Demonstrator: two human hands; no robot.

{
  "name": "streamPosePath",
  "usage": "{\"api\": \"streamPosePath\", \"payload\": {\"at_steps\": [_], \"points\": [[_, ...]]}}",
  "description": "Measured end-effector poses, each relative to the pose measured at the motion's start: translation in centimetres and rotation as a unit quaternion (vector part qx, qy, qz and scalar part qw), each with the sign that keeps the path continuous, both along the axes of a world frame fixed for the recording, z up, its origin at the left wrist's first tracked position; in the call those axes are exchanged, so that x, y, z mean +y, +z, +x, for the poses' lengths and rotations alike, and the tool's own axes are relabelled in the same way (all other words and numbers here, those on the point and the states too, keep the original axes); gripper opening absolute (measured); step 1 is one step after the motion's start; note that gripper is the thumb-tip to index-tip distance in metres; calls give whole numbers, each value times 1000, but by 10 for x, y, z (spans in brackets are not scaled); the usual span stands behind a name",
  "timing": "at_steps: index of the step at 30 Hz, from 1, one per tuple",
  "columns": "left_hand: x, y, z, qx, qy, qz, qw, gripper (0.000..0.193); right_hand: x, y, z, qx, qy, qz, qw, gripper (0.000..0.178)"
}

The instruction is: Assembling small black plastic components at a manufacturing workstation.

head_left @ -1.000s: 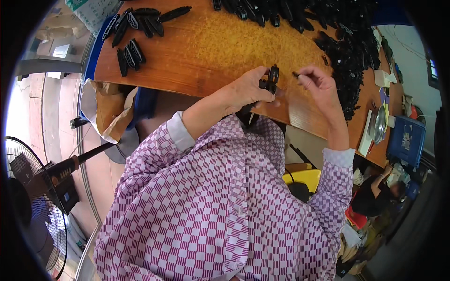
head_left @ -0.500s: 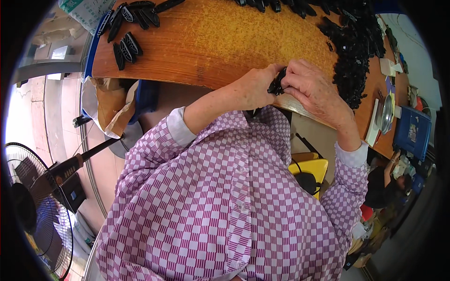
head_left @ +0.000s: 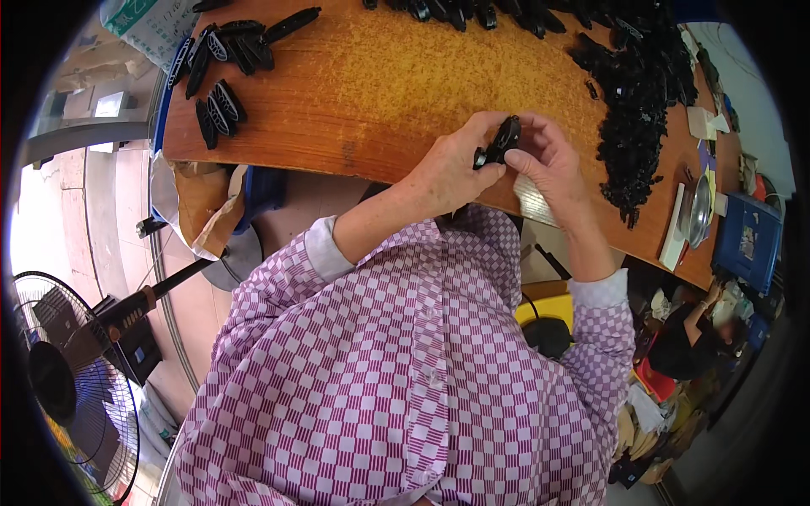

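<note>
A glossy black, elongated plastic part (head_left: 507,135) is held upright between my two hands, just above the table's near edge. My left hand (head_left: 456,164) grips it from the left, with the thumb at its lower end. On the other side, my right hand (head_left: 553,169) has its thumb and fingertips on the part, the fingers curled behind it. A small round dark piece (head_left: 480,158) shows at the left hand's fingers; whether it belongs to the part I cannot tell.
The worn wooden table (head_left: 363,93) bears a large heap of small black pieces (head_left: 629,143) at right. Several similar black parts (head_left: 224,105) lie at far left. A metal bowl (head_left: 700,211) stands at right. A floor fan (head_left: 76,371) is at left; another person (head_left: 683,341) is at far right.
My right hand has turned from back-up to thumb-side, and its forearm has swung inward. The black part, mostly covered before, now stands upright in plain sight between the fingers.
</note>
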State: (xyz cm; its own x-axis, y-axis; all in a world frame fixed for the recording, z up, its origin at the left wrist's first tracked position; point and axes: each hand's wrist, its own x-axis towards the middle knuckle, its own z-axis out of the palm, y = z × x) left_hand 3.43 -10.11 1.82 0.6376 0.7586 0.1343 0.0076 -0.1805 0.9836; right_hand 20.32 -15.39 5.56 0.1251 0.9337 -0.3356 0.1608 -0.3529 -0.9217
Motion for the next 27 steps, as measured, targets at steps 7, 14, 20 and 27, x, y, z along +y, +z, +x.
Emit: {"api": "streamPosePath", "payload": {"at_steps": [7,14,20,27], "points": [[7,15,16,93,-12,-156,983,69,-6,-29,-17,92,-144,165,971,21],[16,10,31,98,-8,-109,989,70,-4,-28,1,283,-188,97,936,7],[18,12,38,103,-31,-119,987,69,-2,-27,10,273,-195,70,940,7],[22,15,41,78,-58,-181,979,74,2,-24,21,304,-156,47,939,5]]}}
